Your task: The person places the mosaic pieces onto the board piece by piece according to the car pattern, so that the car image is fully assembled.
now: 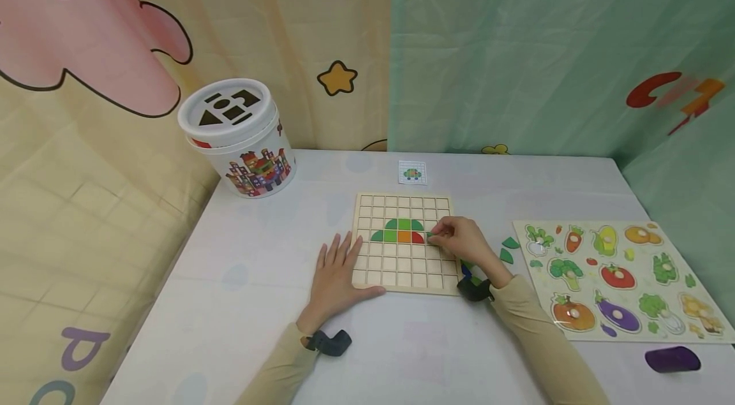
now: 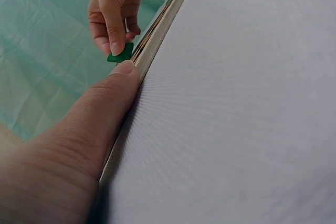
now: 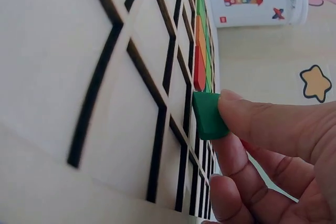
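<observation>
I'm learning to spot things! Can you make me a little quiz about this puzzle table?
1. True or false: the right hand pinches a green piece at the wooden grid board.
2. Where does the left hand rest? A) on the white bucket B) flat on the board's near left corner C) on the vegetable puzzle
3. Fill in: the tile just left of the red piece is ____.

Key: 1 true; 2 B; 3 orange.
</observation>
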